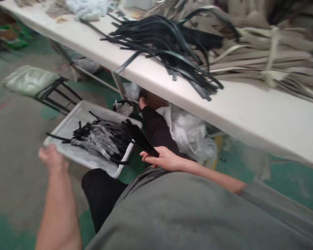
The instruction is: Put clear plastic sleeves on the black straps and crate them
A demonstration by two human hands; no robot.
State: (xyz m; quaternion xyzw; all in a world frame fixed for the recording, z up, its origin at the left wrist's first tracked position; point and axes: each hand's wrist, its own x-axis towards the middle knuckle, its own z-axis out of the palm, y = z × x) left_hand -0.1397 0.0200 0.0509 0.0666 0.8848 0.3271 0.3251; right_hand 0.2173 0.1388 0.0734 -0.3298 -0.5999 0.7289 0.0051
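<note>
My left hand [51, 158] is at the near left corner of a white plastic bin [79, 157], its fingers curled over the rim and somewhat blurred. In the bin lies a loose heap of black and grey strips [100, 137], with a few ends sticking out over the edge. A bundle of thin black strips [139, 136] is held in my right hand [164, 158], close to my lap. The fingers are closed round its lower end, and its upper end reaches over the bin's right side.
A long white table [237, 107] runs across the top, bearing loose black strips [169, 41] and tied beige strips [287, 59]. Beyond the bin stands a stool [32, 80] with a pale green covered seat. White plastic sacks [190, 128] lie under the table, beside my leg.
</note>
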